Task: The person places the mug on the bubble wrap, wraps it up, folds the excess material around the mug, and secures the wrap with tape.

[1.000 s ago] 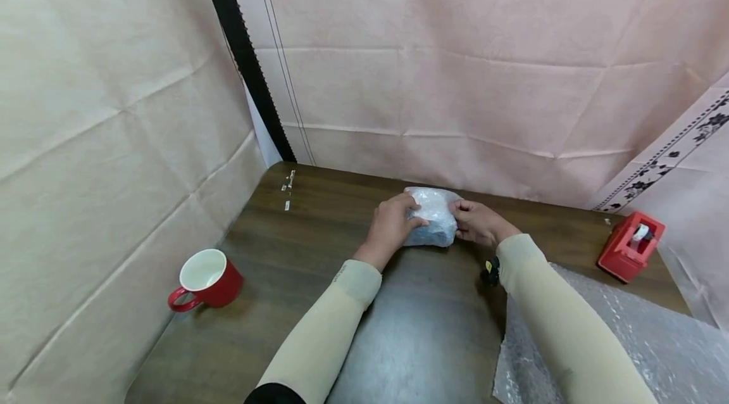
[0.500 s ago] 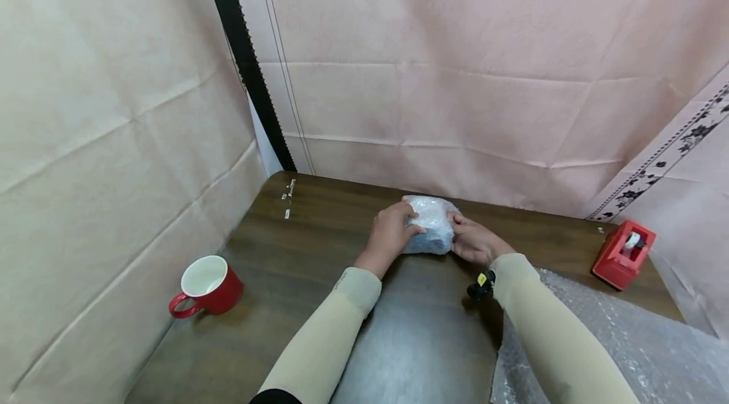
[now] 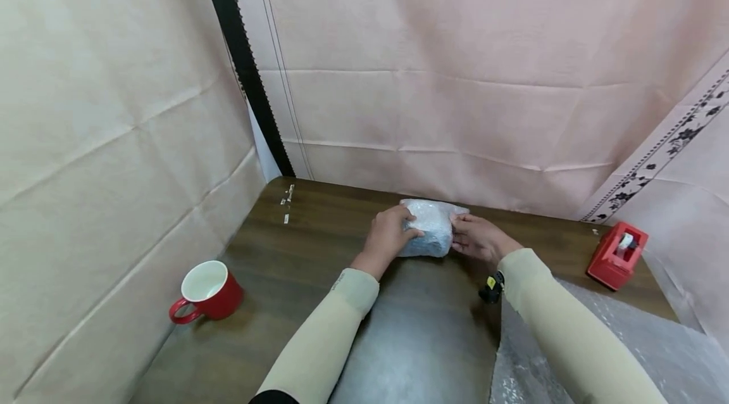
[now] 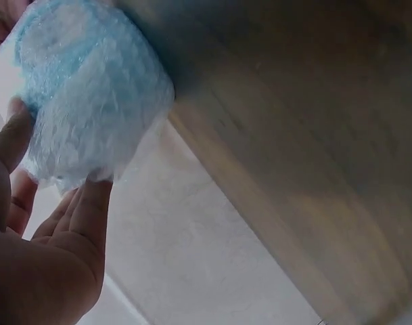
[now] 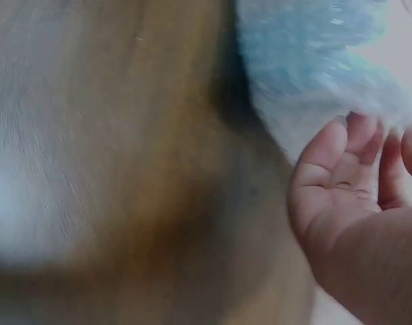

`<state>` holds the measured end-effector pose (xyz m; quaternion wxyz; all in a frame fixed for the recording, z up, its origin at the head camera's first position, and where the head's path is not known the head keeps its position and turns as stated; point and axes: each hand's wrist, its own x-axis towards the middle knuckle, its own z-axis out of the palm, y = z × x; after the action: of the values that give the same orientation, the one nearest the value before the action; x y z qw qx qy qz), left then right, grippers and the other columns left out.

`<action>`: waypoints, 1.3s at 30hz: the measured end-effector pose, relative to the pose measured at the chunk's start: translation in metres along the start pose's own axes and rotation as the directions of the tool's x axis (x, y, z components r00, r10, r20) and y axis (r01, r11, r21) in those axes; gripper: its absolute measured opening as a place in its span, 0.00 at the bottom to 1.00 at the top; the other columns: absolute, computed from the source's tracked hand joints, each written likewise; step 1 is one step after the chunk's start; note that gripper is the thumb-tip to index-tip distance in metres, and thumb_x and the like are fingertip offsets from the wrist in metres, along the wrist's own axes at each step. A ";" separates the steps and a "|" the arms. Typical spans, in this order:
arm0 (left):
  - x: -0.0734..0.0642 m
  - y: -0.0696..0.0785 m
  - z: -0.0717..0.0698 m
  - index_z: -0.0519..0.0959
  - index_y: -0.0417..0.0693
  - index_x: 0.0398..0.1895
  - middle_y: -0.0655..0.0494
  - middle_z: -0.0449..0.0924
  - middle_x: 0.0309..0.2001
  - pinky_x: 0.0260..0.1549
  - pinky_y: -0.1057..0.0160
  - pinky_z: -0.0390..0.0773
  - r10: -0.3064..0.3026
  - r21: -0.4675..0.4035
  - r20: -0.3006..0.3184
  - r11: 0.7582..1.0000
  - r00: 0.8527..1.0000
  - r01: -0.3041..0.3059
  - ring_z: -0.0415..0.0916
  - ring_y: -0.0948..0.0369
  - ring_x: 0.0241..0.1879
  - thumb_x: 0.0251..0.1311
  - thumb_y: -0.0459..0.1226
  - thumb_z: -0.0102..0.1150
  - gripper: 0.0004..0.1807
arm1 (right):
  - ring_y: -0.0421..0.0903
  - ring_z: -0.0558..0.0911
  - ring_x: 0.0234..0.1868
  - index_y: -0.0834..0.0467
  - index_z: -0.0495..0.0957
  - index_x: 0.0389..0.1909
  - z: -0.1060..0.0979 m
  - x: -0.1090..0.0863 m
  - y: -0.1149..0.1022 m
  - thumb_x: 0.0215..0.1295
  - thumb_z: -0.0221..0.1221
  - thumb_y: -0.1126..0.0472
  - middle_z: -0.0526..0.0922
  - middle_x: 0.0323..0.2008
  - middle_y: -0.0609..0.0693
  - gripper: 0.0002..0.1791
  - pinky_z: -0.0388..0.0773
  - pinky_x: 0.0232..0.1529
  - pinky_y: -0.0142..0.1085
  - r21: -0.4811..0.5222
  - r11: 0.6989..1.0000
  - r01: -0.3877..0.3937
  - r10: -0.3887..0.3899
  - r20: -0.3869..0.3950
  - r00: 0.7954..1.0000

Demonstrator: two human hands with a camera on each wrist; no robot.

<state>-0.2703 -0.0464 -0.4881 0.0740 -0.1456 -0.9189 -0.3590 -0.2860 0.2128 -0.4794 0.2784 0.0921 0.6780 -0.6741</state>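
Head cam: worn high, looks forward and down over tabletop [image 3: 296, 303]; farthest off, widest view, takes in both hands, mug [image 3: 219, 296], tape dispenser [image 3: 617, 256], cloth backdrop [image 3: 455, 75].
Left wrist cam: close-up, looks along left hand [image 3: 386, 236] at wrapped bundle [image 3: 431, 227]; picture turned, table edge runs diagonal.
Right wrist cam: close-up too, right hand [image 3: 481, 239] lower right, bundle upper right, tabletop fills left, blurry.
Shared by all three: bundle, some tabletop. Head and each wrist cam share that wrist's hand.

The pale-blue, rounded, plastic-wrapped bundle [image 3: 431, 228] looks glossy and crinkled; the flat, dark-brown wood-grain tabletop [image 3: 307, 252], smooth and shiny; the creased, pale-pink cloth backdrop [image 3: 455, 43], matt.
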 end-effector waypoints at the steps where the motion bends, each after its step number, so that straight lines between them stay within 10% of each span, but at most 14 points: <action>1: 0.001 -0.001 -0.001 0.94 0.50 0.57 0.52 0.92 0.65 0.67 0.51 0.89 -0.004 0.002 -0.002 1.000 1.000 0.004 0.83 0.52 0.76 0.64 0.47 0.83 0.21 | 0.38 0.86 0.48 0.51 0.73 0.62 -0.002 -0.003 -0.004 0.94 0.48 0.46 0.85 0.45 0.40 0.14 0.87 0.55 0.36 -0.042 0.999 0.009 -0.009 -0.021 1.000; 11: 0.017 -0.011 -0.003 0.91 0.49 0.58 0.50 0.90 0.66 0.64 0.51 0.89 0.002 -0.019 -0.003 1.000 1.000 -0.002 0.89 0.51 0.65 0.66 0.48 0.84 0.22 | 0.44 0.82 0.62 0.64 0.71 0.78 0.026 -0.023 -0.033 0.92 0.53 0.48 0.82 0.65 0.51 0.29 0.86 0.61 0.36 -0.217 0.959 0.183 -0.222 -0.172 0.960; 17: 0.022 -0.014 -0.004 0.86 0.51 0.65 0.52 0.91 0.62 0.59 0.52 0.89 0.010 -0.018 0.048 1.000 0.999 -0.009 0.88 0.54 0.56 0.71 0.49 0.80 0.25 | 0.59 0.79 0.70 0.68 0.77 0.74 0.051 -0.020 -0.034 0.88 0.60 0.47 0.77 0.74 0.66 0.31 0.79 0.75 0.55 -0.483 0.862 0.155 -0.288 -0.214 0.933; 23: 0.018 -0.009 -0.014 0.72 0.52 0.79 0.47 0.85 0.73 0.67 0.45 0.86 -0.050 -0.092 0.114 0.994 0.992 0.060 0.86 0.50 0.66 0.80 0.45 0.62 0.28 | 0.59 0.83 0.60 0.68 0.83 0.67 0.062 -0.008 -0.032 0.83 0.66 0.42 0.85 0.65 0.67 0.33 0.85 0.65 0.53 -0.681 0.729 0.076 -0.358 -0.283 0.890; 31: 0.020 -0.014 -0.025 0.83 0.45 0.73 0.45 0.91 0.66 0.65 0.48 0.90 0.018 -0.061 0.096 0.998 0.995 -0.012 0.90 0.50 0.65 0.85 0.44 0.65 0.21 | 0.63 0.85 0.61 0.72 0.82 0.67 0.064 -0.003 -0.031 0.78 0.73 0.50 0.86 0.64 0.71 0.31 0.84 0.68 0.60 -0.793 0.596 0.124 -0.480 -0.228 0.847; 39: 0.039 0.001 -0.022 0.86 0.51 0.71 0.50 0.87 0.69 0.72 0.50 0.84 0.092 0.143 0.146 0.983 0.985 -0.113 0.83 0.49 0.70 0.66 0.57 0.82 0.36 | 0.64 0.86 0.63 0.71 0.82 0.67 0.047 -0.005 -0.022 0.78 0.74 0.52 0.88 0.63 0.70 0.30 0.85 0.69 0.60 -0.807 0.568 0.161 -0.510 -0.191 0.839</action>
<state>-0.3066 -0.0522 -0.4619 0.0393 -0.2115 -0.9376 -0.2731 -0.2813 0.1674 -0.4545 0.0070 -0.0311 0.9436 -0.3295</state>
